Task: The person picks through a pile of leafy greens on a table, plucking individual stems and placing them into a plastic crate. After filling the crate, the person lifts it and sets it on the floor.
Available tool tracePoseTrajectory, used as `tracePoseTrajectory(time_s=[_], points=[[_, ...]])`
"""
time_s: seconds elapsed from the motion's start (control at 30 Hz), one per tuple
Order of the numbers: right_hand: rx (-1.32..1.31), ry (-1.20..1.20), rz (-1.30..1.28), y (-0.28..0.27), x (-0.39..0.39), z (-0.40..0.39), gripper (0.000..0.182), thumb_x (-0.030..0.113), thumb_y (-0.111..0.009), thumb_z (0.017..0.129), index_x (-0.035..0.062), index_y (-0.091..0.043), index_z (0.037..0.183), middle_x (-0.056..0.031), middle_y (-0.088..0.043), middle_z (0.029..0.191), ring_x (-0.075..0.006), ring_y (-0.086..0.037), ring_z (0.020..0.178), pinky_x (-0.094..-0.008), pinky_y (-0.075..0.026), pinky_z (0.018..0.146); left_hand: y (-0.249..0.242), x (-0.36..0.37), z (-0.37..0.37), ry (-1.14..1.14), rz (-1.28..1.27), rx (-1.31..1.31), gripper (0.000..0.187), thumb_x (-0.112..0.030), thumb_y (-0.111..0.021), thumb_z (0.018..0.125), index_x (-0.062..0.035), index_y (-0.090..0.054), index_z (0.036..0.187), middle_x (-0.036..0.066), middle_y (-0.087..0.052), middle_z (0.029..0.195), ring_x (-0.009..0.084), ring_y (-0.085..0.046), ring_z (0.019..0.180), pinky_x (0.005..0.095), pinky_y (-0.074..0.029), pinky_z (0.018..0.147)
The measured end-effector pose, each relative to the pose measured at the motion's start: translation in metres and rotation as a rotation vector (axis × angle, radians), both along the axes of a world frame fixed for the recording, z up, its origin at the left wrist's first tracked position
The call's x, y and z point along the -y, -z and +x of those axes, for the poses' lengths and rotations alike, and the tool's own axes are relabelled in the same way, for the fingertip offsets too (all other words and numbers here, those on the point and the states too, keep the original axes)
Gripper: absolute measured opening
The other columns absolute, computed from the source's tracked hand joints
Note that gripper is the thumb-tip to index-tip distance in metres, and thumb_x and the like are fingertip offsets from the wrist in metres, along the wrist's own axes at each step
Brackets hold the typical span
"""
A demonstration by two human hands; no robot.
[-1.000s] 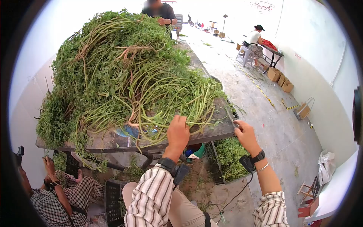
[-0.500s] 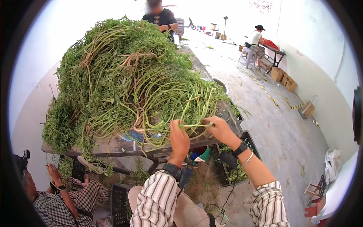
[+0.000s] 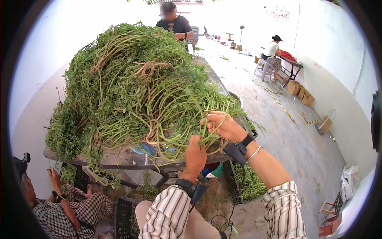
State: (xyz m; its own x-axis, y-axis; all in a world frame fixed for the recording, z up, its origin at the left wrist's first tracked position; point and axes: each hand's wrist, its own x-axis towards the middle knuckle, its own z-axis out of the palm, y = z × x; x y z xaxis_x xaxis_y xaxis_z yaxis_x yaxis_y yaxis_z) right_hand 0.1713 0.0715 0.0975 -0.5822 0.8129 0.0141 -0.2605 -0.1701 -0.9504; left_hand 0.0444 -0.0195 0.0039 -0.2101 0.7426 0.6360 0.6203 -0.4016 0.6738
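A big heap of leafy green plants [image 3: 131, 83] with pale roots covers most of the dark table [image 3: 119, 158]. Near the table's front edge, my left hand [image 3: 195, 156] is closed around green stems [image 3: 203, 133] that rise from its fist. My right hand [image 3: 223, 125] is just above and to the right, its fingers curled on the upper part of the stems. The fingertips touching the stems are small in view.
Crates of greens [image 3: 250, 183] stand below the table. A seated person in checked clothes [image 3: 67, 207] is at lower left. Another person [image 3: 175, 26] stands behind the heap. Farther right, someone sits by a table with red items [image 3: 287, 55].
My right hand has moved up and turned, with its fingers now higher on the stems. My left hand has shifted slightly right and down. The whole view has tilted slightly.
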Motion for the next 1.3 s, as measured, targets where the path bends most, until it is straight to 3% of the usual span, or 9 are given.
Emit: tracePoseTrajectory(time_s=[0.1, 0.33, 0.43, 0.67, 0.9, 1.0, 1.2, 1.27, 1.3], points=[[0.004, 0.014, 0.086, -0.012, 0.012, -0.009, 0.016, 0.013, -0.055, 0.094, -0.0019, -0.059, 0.098, -0.011, -0.067, 0.087, -0.0066, -0.055, 0.058, -0.022, -0.048, 0.051, 0.003, -0.001, -0.002, 0.01, -0.009, 0.012, 0.025, -0.005, -0.054, 0.087, -0.006, -0.047, 0.111, 0.019, -0.05, 0.101, 0.0451, -0.053, 0.087, 0.0484, -0.044, 0.067], [0.261, -0.025, 0.264, -0.019, 0.015, -0.006, 0.027, 0.019, -0.057, 0.093, -0.0046, -0.061, 0.106, -0.0039, -0.065, 0.078, -0.0058, -0.051, 0.053, -0.0197, -0.04, 0.047, 0.001, -0.001, 0.001, 0.026, 0.028, 0.039, 0.028, -0.01, -0.059, 0.087, -0.0069, -0.052, 0.114, 0.017, -0.057, 0.104, 0.041, -0.056, 0.091, 0.0459, -0.047, 0.071], [0.267, -0.043, 0.368, -0.03, 0.027, -0.003, 0.025, 0.019, -0.052, 0.095, -0.0022, -0.06, 0.103, -0.006, -0.065, 0.079, -0.0056, -0.053, 0.056, -0.0212, -0.044, 0.047, 0.006, 0.0, 0.003, -0.003, 0.041, 0.062, 0.031, -0.012, -0.061, 0.087, -0.008, -0.054, 0.117, 0.016, -0.061, 0.105, 0.0382, -0.059, 0.094, 0.0445, -0.049, 0.073], [0.266, 0.083, 0.194, -0.006, 0.014, 0.009, 0.021, 0.018, -0.049, 0.094, 0.0009, -0.06, 0.093, -0.0081, -0.065, 0.085, -0.008, -0.057, 0.061, -0.022, -0.05, 0.05, 0.004, -0.002, 0.003, -0.045, 0.011, -0.055, 0.033, -0.008, -0.062, 0.083, -0.0091, -0.057, 0.116, 0.015, -0.063, 0.102, 0.0359, -0.06, 0.092, 0.0431, -0.049, 0.075], [0.431, 0.263, 0.284, -0.01, 0.028, 0.052, 0.024, 0.018, -0.05, 0.093, -0.002, -0.062, 0.099, -0.0073, -0.066, 0.084, -0.0081, -0.057, 0.058, -0.0219, -0.049, 0.05, 0.003, -0.001, 0.004, -0.053, 0.016, -0.043, 0.029, -0.009, -0.063, 0.083, -0.007, -0.061, 0.112, 0.016, -0.064, 0.099, 0.0379, -0.061, 0.09, 0.0442, -0.049, 0.074], [0.534, 0.386, 0.285, -0.012, 0.02, 0.084, 0.026, 0.02, -0.05, 0.095, -0.0002, -0.063, 0.104, -0.0051, -0.066, 0.083, -0.0076, -0.056, 0.058, -0.0214, -0.049, 0.051, 0.009, -0.003, 0.003, -0.063, 0.09, -0.088, 0.037, -0.005, -0.065, 0.077, -0.0101, -0.06, 0.113, 0.013, -0.063, 0.097, 0.0344, -0.06, 0.089, 0.0418, -0.05, 0.075], [0.708, 0.479, 0.627, -0.045, 0.042, 0.073, 0.02, 0.016, -0.053, 0.092, 0.0017, -0.068, 0.095, -0.0053, -0.066, 0.083, -0.0114, -0.058, 0.058, -0.0259, -0.047, 0.051, 0.007, -0.001, 0.001, 0.014, 0.121, -0.137, 0.041, 0.001, -0.063, 0.071, -0.0095, -0.061, 0.111, 0.01, -0.064, 0.097, 0.0324, -0.06, 0.089, 0.0412, -0.05, 0.075], [0.712, 0.392, 1.227, -0.043, 0.044, 0.051, 0.018, 0.015, -0.055, 0.092, 0.006, -0.07, 0.091, -0.0059, -0.067, 0.083, -0.0179, -0.06, 0.064, -0.031, -0.048, 0.06, 0.007, -0.003, 0.001, -0.025, 0.139, -0.153, 0.042, 0.003, -0.062, 0.071, -0.0098, -0.062, 0.111, 0.008, -0.065, 0.096, 0.0321, -0.06, 0.089, 0.0409, -0.05, 0.075], [0.709, 0.394, 1.228, -0.044, 0.044, 0.051, 0.018, 0.015, -0.055, 0.092, 0.006, -0.07, 0.091, -0.0059, -0.067, 0.083, -0.0179, -0.06, 0.064, -0.031, -0.048, 0.06, 0.006, -0.002, 0.001, -0.025, 0.14, -0.155, 0.042, 0.003, -0.062, 0.071, -0.0098, -0.062, 0.111, 0.008, -0.065, 0.096, 0.0321, -0.06, 0.089, 0.0409, -0.05, 0.075]])
